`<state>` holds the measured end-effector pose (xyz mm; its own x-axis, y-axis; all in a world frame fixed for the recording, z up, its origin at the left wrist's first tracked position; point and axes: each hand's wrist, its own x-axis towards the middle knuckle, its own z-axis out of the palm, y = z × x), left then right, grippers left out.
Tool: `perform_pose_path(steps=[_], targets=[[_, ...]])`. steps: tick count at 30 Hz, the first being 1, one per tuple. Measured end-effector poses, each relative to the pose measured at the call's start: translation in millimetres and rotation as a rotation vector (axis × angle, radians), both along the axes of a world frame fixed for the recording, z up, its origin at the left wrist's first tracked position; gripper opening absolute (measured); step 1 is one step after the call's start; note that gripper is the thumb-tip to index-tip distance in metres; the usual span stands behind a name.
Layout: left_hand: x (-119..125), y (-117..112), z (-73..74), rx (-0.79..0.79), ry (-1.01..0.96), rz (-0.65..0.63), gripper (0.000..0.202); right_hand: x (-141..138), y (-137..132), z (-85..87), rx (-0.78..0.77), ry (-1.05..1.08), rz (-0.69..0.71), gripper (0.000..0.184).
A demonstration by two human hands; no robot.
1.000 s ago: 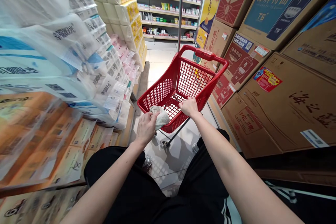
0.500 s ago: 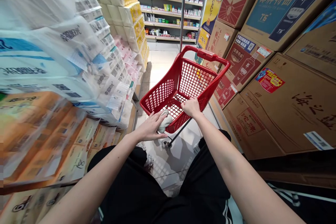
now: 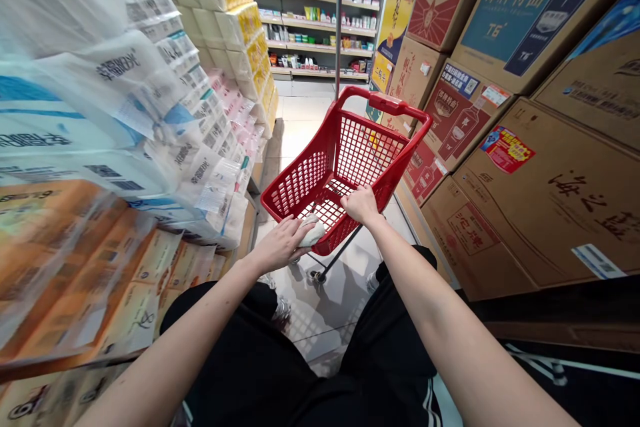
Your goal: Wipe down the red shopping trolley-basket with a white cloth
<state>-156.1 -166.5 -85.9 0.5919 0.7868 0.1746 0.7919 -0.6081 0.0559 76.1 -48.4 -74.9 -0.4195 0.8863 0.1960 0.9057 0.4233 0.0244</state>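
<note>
A red plastic shopping basket on wheels (image 3: 320, 173) stands on the tiled aisle floor in front of me. My right hand (image 3: 361, 204) is closed round the basket's near rim. My left hand (image 3: 283, 242) presses a crumpled whitish cloth (image 3: 312, 232) against the near left corner of the rim, fingers curled over it. The basket's inside looks empty. Its red handle (image 3: 390, 105) sticks up at the far end.
Stacked packs of tissue and paper rolls (image 3: 125, 140) line the left side. Large cardboard cartons (image 3: 525, 147) are piled on the right. A metal pole (image 3: 339, 20) and stocked shelves (image 3: 320, 33) stand at the aisle's far end. Tiled floor (image 3: 300, 120) runs between.
My left hand has slid the cloth down along the rim's near left corner, and the cloth is flatter under my fingers. The right hand kept its grip. The view shifted slightly.
</note>
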Motion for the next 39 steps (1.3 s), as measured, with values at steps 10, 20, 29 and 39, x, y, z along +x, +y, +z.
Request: perform_pose_path(steps=[10,20,29,39], targets=[[-7.7,9.9,-4.7,-0.010,0.016,0.035,0.043,-0.7,-0.5,1.5,-0.006,0.005,0.007,0.047],[-50.7,24.0,-10.9,0.044,0.058,0.167,0.041,-7.4,-1.2,0.7,-0.033,0.024,0.040,0.047],[-36.4,19.5,-6.0,0.162,0.196,0.160,0.034,-7.5,-1.5,-0.9,0.006,0.036,-0.028,0.046],[-8.8,17.6,-1.1,0.232,0.255,0.120,0.027,-28.0,-32.6,-5.8,-0.085,0.074,-0.004,0.042]])
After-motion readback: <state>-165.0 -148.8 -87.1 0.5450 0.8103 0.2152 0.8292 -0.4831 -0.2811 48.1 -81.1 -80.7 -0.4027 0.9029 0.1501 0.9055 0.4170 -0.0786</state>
